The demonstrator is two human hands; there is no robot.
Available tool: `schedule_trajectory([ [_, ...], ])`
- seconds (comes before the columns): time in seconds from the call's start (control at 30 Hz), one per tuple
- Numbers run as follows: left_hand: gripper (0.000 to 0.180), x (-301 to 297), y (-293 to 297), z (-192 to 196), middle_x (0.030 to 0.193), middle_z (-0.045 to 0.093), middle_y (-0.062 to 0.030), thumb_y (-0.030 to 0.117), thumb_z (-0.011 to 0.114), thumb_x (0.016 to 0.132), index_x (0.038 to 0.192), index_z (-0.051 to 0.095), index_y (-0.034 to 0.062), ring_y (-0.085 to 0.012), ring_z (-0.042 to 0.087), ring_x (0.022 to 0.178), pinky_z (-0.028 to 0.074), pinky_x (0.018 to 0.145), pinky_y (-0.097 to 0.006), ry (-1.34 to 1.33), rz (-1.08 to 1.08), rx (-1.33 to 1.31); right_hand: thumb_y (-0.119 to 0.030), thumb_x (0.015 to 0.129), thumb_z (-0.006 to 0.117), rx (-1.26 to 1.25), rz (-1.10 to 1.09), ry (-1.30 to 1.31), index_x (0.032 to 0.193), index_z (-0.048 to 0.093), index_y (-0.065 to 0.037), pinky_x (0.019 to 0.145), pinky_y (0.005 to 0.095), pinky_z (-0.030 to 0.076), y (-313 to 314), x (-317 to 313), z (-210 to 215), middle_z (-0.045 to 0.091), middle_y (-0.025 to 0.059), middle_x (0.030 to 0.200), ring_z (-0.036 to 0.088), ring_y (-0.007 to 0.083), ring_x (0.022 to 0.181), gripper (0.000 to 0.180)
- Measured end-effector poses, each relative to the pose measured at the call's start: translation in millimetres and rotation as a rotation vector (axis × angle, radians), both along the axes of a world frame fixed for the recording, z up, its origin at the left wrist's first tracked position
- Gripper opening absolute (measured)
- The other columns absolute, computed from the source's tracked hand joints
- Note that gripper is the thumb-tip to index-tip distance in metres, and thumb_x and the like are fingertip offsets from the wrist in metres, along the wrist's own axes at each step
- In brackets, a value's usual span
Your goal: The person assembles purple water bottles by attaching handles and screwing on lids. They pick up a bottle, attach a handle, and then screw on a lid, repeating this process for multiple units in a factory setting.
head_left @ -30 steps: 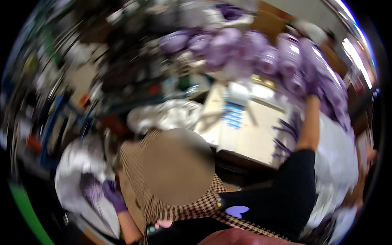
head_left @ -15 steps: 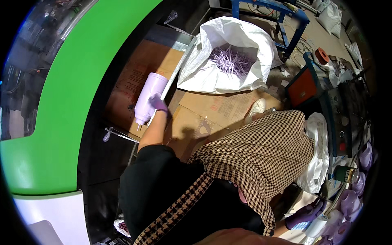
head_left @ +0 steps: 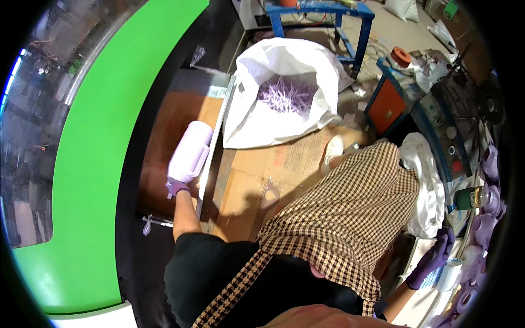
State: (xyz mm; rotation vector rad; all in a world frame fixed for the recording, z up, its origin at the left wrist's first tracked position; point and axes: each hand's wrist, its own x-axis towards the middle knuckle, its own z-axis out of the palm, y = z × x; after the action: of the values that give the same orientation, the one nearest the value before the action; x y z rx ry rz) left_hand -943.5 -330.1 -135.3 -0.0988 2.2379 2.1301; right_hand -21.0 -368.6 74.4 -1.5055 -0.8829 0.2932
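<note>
My left hand, in a purple glove, grips the narrow near end of a lilac plastic jug. The jug tilts over a cardboard-lined tray beside the green machine, its moulded handle facing right and its wide end pointing away. A small stub shows below my fingers. At the lower right, my right hand, also gloved in purple, has its fingers stretched out and holds nothing visible. It is beside a white roll on a cluttered work surface.
An open white sack holds spiky lilac plastic scraps. Behind it is a blue metal stand. A control box stands to the right, near a green jar and several lilac plastic pieces. Flattened cardboard covers the floor.
My left hand has shifted from the jug's side to its narrow end. The jug has turned, bringing its handle into sight. My right hand's fingers now point more upward, and the view has shifted.
</note>
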Motion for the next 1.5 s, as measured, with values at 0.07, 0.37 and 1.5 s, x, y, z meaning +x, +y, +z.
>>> schedule_trajectory([
  [0.07, 0.032, -6, 40, 41, 0.110, 0.066, -0.0115, 0.033, 0.059, 0.099, 0.117, 0.061, 0.0062, -0.0240, 0.063, 0.097, 0.052, 0.076, -0.040, 0.288, -0.102, -0.083, -0.004, 0.097, 0.054, 0.027, 0.095, -0.019, 0.111, 0.066, 0.003, 0.092, 0.0301, 0.046, 20, -15, -5, 0.065, 0.0069, 0.106, 0.059, 0.0155, 0.097, 0.019],
  [0.37, 0.024, 335, 142, 329, 0.107, 0.071, 0.0083, 0.040, 0.076, 0.078, 0.088, 0.076, 0.0181, -0.0188, 0.059, 0.074, 0.046, 0.074, -0.037, 2.038, -1.587, -0.306, -0.002, 0.091, 0.064, 0.025, 0.761, 0.007, 0.119, 0.065, -0.001, 0.076, 0.0247, 0.050, 109, -202, 20, 0.061, 0.0026, 0.094, 0.058, 0.0115, 0.082, 0.028],
  [1.5, 0.083, 560, 130, 237, 0.122, 0.070, -0.0100, 0.033, 0.086, 0.076, 0.141, 0.050, -0.0047, -0.0402, 0.058, 0.123, 0.041, 0.110, -0.053, 1.573, -1.508, 0.422, -0.016, 0.074, 0.077, -0.037, 0.578, -0.784, 0.128, 0.061, -0.023, 0.060, 0.0396, 0.054, 93, -212, -2, 0.062, 0.0042, 0.115, 0.068, 0.0271, 0.074, 0.057],
])
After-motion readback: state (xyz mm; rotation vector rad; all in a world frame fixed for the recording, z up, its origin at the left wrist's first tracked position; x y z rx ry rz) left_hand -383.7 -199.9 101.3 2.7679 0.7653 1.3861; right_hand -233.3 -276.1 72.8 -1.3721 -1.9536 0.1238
